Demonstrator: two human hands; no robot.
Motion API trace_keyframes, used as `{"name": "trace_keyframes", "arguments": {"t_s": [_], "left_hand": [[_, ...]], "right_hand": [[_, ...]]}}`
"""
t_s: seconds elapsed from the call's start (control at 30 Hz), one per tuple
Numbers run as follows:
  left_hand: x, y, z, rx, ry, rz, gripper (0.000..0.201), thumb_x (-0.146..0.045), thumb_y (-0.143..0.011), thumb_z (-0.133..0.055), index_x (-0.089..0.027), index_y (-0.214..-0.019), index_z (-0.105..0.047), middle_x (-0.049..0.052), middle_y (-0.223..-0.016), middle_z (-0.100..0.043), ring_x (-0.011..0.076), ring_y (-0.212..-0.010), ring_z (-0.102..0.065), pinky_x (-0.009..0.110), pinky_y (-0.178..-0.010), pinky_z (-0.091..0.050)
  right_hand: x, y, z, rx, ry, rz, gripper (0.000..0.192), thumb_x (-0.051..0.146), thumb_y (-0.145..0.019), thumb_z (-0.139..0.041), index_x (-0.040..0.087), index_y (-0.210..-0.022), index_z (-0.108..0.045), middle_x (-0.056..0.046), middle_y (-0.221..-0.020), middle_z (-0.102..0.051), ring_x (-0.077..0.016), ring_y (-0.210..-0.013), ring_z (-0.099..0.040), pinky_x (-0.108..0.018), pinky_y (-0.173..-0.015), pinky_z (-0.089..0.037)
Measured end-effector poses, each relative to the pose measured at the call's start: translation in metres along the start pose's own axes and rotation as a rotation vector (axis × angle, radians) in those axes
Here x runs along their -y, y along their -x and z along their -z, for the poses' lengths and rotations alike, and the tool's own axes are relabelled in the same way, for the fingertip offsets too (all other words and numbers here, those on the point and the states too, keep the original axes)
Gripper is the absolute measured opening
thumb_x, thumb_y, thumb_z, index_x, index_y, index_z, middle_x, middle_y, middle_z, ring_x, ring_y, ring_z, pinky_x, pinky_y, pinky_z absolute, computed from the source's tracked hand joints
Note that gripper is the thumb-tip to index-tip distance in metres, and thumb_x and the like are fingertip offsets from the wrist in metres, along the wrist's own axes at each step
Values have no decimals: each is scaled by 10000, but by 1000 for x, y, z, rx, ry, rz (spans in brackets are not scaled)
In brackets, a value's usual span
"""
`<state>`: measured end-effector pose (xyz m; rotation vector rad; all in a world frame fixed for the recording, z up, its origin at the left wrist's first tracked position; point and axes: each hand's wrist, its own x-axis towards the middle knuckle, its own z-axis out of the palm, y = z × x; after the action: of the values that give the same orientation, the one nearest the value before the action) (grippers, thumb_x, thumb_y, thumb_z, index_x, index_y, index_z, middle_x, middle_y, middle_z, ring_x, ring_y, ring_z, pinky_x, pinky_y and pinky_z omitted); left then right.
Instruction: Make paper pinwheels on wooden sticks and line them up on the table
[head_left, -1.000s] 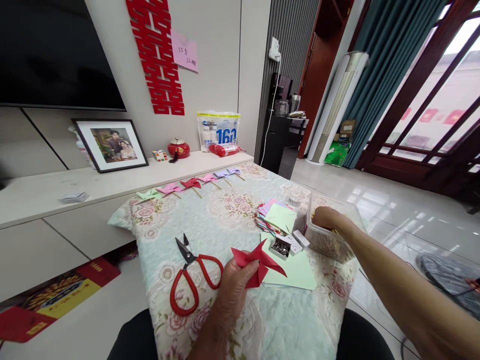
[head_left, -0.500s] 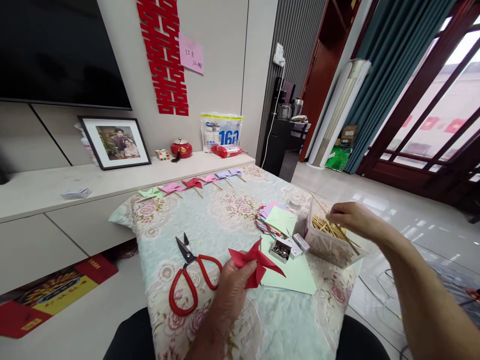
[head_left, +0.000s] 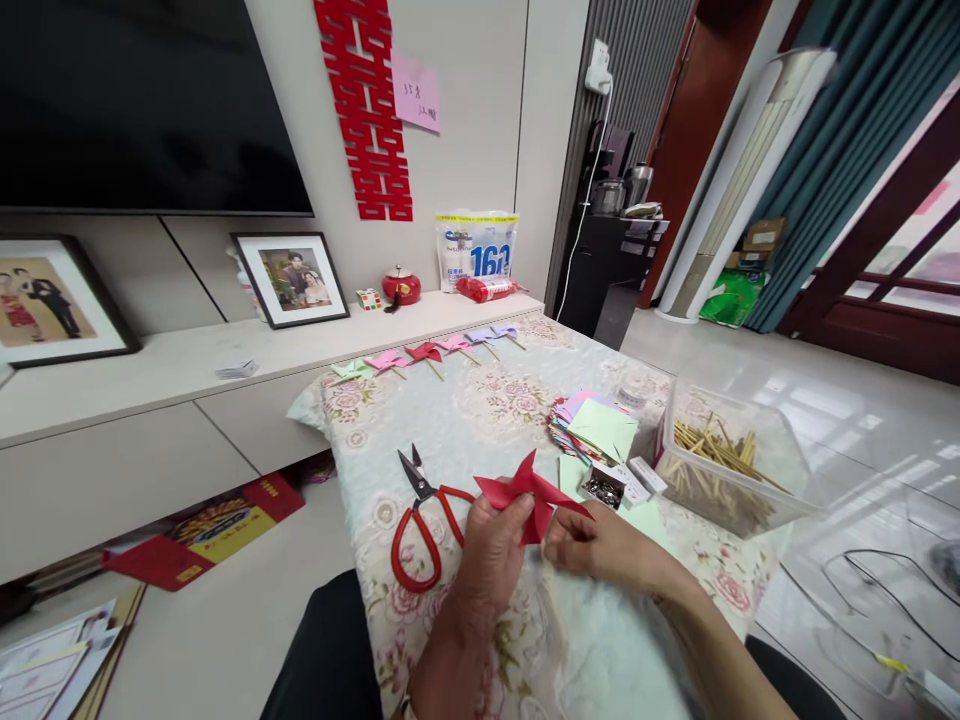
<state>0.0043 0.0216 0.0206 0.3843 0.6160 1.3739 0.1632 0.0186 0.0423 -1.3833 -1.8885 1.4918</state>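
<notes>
The left hand (head_left: 491,545) pinches the red pinwheel (head_left: 529,492) above the bench (head_left: 480,420); the right hand (head_left: 592,545) closes at its lower edge, holding something I cannot make out. Best keep the folds flat, centre steady, fingers off the blades.

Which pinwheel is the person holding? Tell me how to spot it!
Find the flowery tablecloth, then the red scissors near its front edge. Just right of them, the left hand and right hand meet at a red paper pinwheel. Unlike the finished pinwheels in the far row, no stick shows.
</notes>
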Motion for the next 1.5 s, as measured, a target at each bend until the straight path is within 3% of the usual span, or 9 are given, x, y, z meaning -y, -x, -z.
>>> {"name": "trace_keyframes", "arguments": {"t_s": [0.07,0.27,0.37,0.53,0.87,1.07,1.23,1.37,1.5], "left_hand": [[2,-1,2,-39,-18,-8,352,-243,-518,-931,-145,-774,-710,15,-719,-745,143,-671,-652,278,-736,-504],[15,-5,13,-29,-234,-51,297,-259,-590,-878,-140,-802,-707,19,-711,-736,154,-649,-645,267,-667,-489],[18,-6,17,18,-361,-48,273,-259,-578,-868,-145,-764,-703,13,-670,-713,156,-614,-620,262,-621,-480],[19,-4,16,73,-548,-115,184,-208,-599,-829,-158,-734,-714,-3,-648,-675,144,-607,-577,240,-600,-462],[26,-3,21,115,-556,-126,224,-269,-642,-834,-158,-785,-704,17,-686,-700,162,-633,-598,255,-622,-454],[9,4,10,174,-289,-73,201,-319,-721,-751,-149,-824,-722,70,-782,-754,191,-733,-660,305,-757,-500],[-4,2,8,94,-60,-132,232,-355,-802,-640,-148,-812,-743,101,-841,-769,230,-878,-704,390,-944,-488],[-6,7,8,154,-113,-209,269,-361,-854,-604,-141,-808,-753,114,-838,-767,239,-891,-700,403,-987,-473],[-6,14,4,271,-170,-268,289,-378,-863,-616,-149,-777,-769,108,-786,-759,256,-843,-708,456,-1064,-436]], "right_hand": [[0,9,14,8,22,18,202,358,-753,-715,184,-828,-645,43,-639,-546,-117,-576,-444,-245,-541,-338],[7,28,32,-386,-36,168,488,552,-803,-711,190,-1130,-701,-89,-988,-704,-252,-914,-624,-340,-766,-478],[9,20,16,-357,-74,223,398,526,-814,-713,187,-1022,-716,-79,-961,-714,-243,-893,-629,-328,-763,-466],[-2,3,-3,-410,-98,187,276,430,-775,-760,173,-749,-663,13,-676,-606,-145,-645,-510,-252,-594,-373],[-11,0,-4,-465,-187,225,206,357,-762,-760,178,-700,-679,19,-648,-584,-142,-626,-479,-256,-596,-362],[-15,14,9,-381,-447,269,221,384,-745,-816,196,-763,-702,2,-738,-644,-161,-699,-550,-282,-689,-430],[-22,26,14,-74,-663,266,248,380,-687,-874,193,-741,-720,-20,-859,-659,-167,-758,-582,-286,-694,-450],[-24,24,2,99,-606,132,305,336,-670,-896,185,-905,-774,-31,-954,-711,-158,-787,-621,-271,-728,-452],[-21,19,-12,193,-643,104,265,321,-648,-909,151,-794,-767,-53,-974,-743,-170,-826,-649,-278,-764,-468]]}}
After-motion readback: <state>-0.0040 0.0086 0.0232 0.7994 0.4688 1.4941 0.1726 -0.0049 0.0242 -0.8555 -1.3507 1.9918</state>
